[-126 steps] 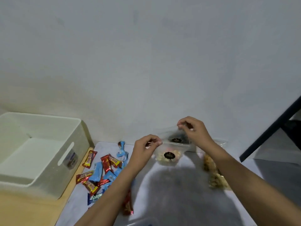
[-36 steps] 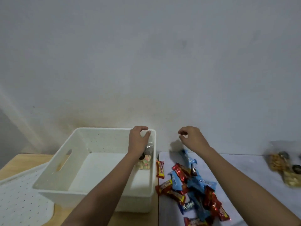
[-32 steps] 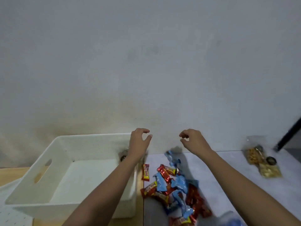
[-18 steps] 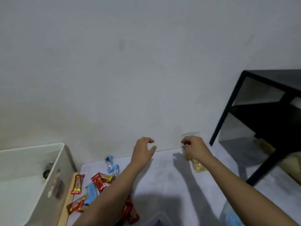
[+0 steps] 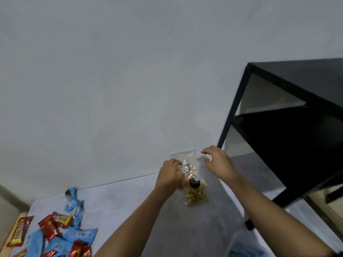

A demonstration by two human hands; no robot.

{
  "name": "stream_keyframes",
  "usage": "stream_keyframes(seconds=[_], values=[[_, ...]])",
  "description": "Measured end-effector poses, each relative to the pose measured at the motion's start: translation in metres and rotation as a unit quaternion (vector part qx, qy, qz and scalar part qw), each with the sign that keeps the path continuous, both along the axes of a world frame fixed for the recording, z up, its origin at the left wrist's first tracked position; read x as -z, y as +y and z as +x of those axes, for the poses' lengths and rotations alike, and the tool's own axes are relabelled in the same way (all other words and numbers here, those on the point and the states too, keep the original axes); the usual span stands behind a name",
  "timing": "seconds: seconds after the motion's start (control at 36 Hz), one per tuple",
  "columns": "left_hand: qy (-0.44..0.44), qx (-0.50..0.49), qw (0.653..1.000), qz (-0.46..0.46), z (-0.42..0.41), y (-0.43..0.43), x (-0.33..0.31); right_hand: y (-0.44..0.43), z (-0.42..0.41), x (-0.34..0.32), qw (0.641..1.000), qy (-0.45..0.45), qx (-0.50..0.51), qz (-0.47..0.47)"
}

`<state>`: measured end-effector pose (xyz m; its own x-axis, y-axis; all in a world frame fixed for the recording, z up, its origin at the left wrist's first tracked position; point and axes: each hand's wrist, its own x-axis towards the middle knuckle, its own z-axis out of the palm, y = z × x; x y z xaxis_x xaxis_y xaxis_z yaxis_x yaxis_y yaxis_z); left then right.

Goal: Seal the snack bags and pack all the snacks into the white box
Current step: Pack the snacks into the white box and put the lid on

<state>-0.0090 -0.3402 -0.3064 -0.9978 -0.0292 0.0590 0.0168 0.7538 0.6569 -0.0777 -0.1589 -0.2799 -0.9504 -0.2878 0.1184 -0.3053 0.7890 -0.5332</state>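
Black shelf unit (image 5: 297, 130) at far right, beside the pale worktop (image 5: 130, 203). Near left, a heap of red and blue candy wrappers (image 5: 55, 236); far middle, a clear snack bag (image 5: 194, 194) of yellowish pieces. Left hand (image 5: 169, 176) grip clamped on the bag's left side; right hand (image 5: 219, 164) grip apart, just right of its top.

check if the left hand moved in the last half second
Yes. The left hand has moved right, toward the black frame leg, and now grips the clear snack bag it was apart from.
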Motion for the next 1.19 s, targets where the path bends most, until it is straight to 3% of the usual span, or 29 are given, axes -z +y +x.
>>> stream_keyframes(seconds=[0.19, 0.28, 0.44, 0.58, 0.81, 0.94, 1.08, 1.19], values=[[0.048, 0.008, 0.996, -0.077, -0.029, 0.01, 0.029, -0.013, -0.037, 0.028, 0.999, 0.019, -0.042, 0.016], [0.027, 0.011, 0.994, -0.103, -0.035, 0.012, 0.036, -0.019, -0.045, 0.043, 0.994, 0.077, -0.074, 0.035], [0.008, 0.003, 0.992, -0.124, -0.044, 0.01, 0.049, -0.022, -0.051, 0.055, 0.991, 0.101, -0.081, 0.032], [0.036, -0.004, 0.998, -0.06, -0.047, 0.009, 0.05, -0.023, -0.053, 0.06, 0.992, 0.1, -0.074, -0.004], [0.023, 0.001, 0.997, 0.077, -0.027, -0.004, 0.031, -0.025, -0.04, 0.044, 0.992, 0.028, -0.062, -0.109], [0.029, -0.007, 0.993, 0.112, 0.001, -0.019, 0.014, -0.034, -0.014, 0.02, 0.981, -0.086, -0.051, -0.166], [0.046, 0.011, 0.991, 0.125, 0.033, -0.056, -0.013, -0.061, 0.014, -0.018, 0.98, -0.1, -0.098, -0.14], [0.08, -0.03, 0.981, 0.174, 0.066, -0.102, -0.038, -0.101, 0.042, -0.048, 0.982, -0.046, -0.104, -0.149]])
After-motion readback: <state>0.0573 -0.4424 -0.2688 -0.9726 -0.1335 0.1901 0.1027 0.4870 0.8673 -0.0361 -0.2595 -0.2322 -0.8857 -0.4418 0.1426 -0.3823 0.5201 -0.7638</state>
